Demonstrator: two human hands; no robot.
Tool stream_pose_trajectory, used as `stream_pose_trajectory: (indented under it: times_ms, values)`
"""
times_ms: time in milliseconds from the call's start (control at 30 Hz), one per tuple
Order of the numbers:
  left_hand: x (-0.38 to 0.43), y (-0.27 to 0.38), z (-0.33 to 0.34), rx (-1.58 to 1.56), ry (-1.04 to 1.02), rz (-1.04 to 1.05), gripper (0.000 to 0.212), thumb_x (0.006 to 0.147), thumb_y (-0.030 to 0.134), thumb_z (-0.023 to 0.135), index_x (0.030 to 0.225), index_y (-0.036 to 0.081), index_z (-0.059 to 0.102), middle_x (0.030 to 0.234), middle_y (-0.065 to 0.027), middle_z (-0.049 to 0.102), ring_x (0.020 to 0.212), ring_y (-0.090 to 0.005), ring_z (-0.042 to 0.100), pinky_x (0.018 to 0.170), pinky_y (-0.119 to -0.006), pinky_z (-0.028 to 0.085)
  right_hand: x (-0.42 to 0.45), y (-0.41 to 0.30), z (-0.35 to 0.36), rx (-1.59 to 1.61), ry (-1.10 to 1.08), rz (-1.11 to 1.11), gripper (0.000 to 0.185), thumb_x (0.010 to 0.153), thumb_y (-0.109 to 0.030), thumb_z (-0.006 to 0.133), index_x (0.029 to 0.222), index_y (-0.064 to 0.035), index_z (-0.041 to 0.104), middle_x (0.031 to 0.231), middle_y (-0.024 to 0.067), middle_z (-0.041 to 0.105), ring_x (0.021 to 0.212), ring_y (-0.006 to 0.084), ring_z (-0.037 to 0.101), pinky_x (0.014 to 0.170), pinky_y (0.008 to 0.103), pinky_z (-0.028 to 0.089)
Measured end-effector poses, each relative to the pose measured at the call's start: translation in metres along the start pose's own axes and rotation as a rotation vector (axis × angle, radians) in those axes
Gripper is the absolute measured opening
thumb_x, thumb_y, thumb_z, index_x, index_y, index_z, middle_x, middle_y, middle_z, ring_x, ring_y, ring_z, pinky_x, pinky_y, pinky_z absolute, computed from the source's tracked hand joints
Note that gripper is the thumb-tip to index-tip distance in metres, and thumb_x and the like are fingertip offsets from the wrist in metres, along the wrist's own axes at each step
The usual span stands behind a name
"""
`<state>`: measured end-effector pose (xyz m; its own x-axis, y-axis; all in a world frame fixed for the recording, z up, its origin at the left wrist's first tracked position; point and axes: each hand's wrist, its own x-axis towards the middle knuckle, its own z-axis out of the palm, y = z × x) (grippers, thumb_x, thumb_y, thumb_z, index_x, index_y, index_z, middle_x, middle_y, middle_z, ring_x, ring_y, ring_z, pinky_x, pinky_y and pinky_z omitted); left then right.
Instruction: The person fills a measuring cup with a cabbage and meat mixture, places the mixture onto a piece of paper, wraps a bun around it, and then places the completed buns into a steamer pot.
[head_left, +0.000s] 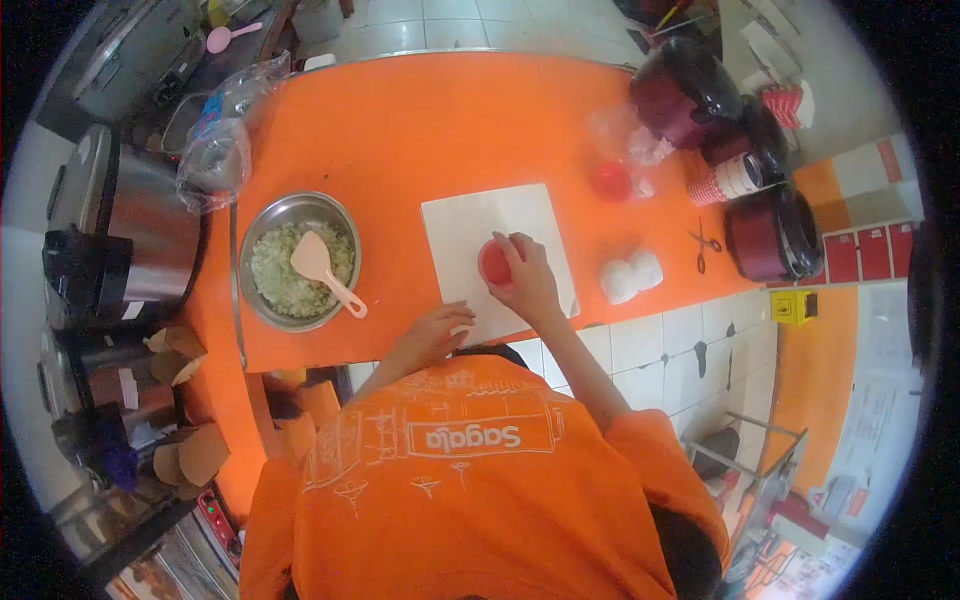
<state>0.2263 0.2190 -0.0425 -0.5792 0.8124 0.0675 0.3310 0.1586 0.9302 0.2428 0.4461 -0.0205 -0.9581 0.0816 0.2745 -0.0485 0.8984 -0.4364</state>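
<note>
A small red round cup (493, 262) sits on a stack of white paper sheets (469, 221) at the front of the orange table. My right hand (531, 281) grips the cup from its right side. At the paper's lower left edge, my left hand (437, 330) rests with its fingers apart, holding nothing. Left of the paper stands a stainless steel bowl (250, 296) of rice-like food (274, 262) with greenish bits. A pale pink rice paddle (313, 259) lies across it, handle over the rim. Two white rounded bundles (631, 276) lie right of the paper.
Scissors (703, 246) lie near dark red rice cookers (765, 232) and stacked paper cups (724, 182) on the right. A red item (613, 180) and clear plastic (611, 127) sit farther back. Large steel cookers (154, 232) and a plastic bag (216, 161) line the left.
</note>
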Motion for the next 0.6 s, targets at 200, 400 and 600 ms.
stream_pose_trajectory:
  times_ms: [200,400,600]
  values:
    - [0.004,-0.043,0.052,0.537,0.0,0.232,0.024,0.082,0.009,0.065,0.105,0.005,0.058,0.122,-0.0084,0.056,0.127,-0.0307,0.045,0.104,-0.043,0.04,-0.001,0.015,-0.003,0.068,-0.077,-0.031,0.073,0.067,-0.022,0.078,0.132,-0.012,0.046,0.123,0.0149,0.049,0.108,0.035,0.05,0.091,0.0435,0.046]
    - [0.0,-0.04,0.068,0.455,0.147,0.105,0.019,0.083,0.011,0.063,0.101,0.007,0.057,0.124,-0.0076,0.056,0.127,-0.0303,0.044,0.106,-0.047,0.036,-0.002,0.03,-0.005,0.122,-0.082,-0.084,0.073,0.068,-0.022,0.077,0.133,-0.0106,0.045,0.124,0.015,0.049,0.109,0.0359,0.049,0.092,0.044,0.045]
    - [0.0,-0.038,0.069,0.538,0.204,0.086,0.014,0.085,0.013,0.062,0.097,0.008,0.057,0.12,-0.0057,0.058,0.125,-0.0291,0.047,0.105,-0.046,0.037,0.012,0.034,-0.029,0.257,0.087,-0.055,0.078,0.063,-0.029,0.081,0.129,-0.0052,0.046,0.118,0.0193,0.048,0.111,0.036,0.047,0.096,0.0438,0.04]
